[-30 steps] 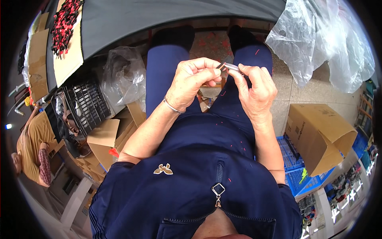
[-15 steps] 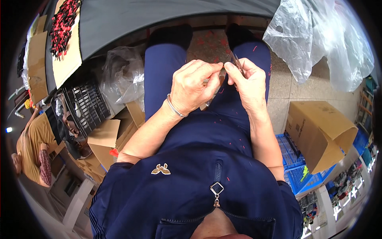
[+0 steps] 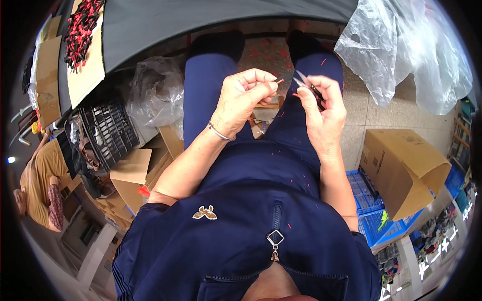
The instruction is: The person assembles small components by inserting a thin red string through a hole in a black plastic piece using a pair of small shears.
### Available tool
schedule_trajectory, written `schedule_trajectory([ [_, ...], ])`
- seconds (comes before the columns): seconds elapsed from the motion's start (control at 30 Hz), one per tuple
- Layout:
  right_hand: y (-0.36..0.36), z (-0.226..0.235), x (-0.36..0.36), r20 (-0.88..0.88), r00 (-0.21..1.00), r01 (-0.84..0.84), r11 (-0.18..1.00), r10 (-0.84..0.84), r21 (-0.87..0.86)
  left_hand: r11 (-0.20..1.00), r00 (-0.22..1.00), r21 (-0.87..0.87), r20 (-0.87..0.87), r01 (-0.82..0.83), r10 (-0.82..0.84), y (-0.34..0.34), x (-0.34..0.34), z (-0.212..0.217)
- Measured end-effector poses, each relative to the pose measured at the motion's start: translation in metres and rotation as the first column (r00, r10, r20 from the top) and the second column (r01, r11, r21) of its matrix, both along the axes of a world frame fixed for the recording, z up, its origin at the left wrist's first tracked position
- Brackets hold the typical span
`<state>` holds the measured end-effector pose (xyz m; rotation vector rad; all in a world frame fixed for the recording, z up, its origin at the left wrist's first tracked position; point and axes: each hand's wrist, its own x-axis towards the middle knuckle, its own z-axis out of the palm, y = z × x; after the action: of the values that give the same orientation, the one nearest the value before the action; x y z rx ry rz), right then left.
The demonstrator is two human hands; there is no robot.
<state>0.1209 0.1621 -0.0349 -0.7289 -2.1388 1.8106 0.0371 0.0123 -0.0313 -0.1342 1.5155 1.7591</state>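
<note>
My left hand [image 3: 244,98], with a metal bangle at the wrist, pinches a small piece with a red tip [image 3: 280,81] between thumb and forefinger. Most of that piece is hidden by the fingers. Across a small gap, my right hand [image 3: 324,120] grips a pair of small dark-handled scissors [image 3: 303,80], their bright blades apart and pointing up and left. A bit of red shows by the right thumb. Both hands are above my lap [image 3: 281,145], where short red thread scraps lie on the dark blue cloth.
Many small red and black pieces [image 3: 83,32] lie on cardboard [image 3: 93,75] on the dark table [image 3: 201,20]. Clear plastic [image 3: 396,55] hangs at far right. A cardboard box [image 3: 396,165] rests on blue crates [image 3: 366,200]. At left are a black crate [image 3: 113,133] and another person [image 3: 42,185].
My hands have moved apart: the right hand with the scissors has drawn back to the right. The scissors' blades now show apart, and the red-tipped piece is more visible.
</note>
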Motion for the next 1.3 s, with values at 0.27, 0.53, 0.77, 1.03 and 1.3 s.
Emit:
schedule_trajectory([
  [0.27,0.001,-0.009,0.003,-0.042,0.997,-0.032,0.879,0.060,0.476,0.997,0.999,0.066,0.026,-0.027,0.025,0.003,0.005,-0.002],
  [0.53,0.007,-0.013,-0.003,-0.019,0.998,-0.050,0.931,0.061,0.363,0.999,1.000,0.051,0.028,-0.016,0.015,0.007,0.003,0.001],
  [0.77,0.002,0.011,-0.031,0.083,0.962,-0.207,0.892,0.261,-0.401,0.978,0.994,0.199,0.101,-0.066,0.047,0.001,-0.001,0.007],
  [1.03,-0.009,-0.003,-0.029,-0.037,0.991,-0.134,0.976,0.129,-0.175,1.000,0.979,-0.016,-0.205,0.005,-0.008,-0.032,-0.042,0.032],
  [1.3,-0.004,0.008,-0.037,-0.038,0.999,-0.021,0.959,0.011,-0.284,0.573,-0.036,-0.027,-0.994,-0.819,-0.099,-0.154,-0.215,0.083],
])
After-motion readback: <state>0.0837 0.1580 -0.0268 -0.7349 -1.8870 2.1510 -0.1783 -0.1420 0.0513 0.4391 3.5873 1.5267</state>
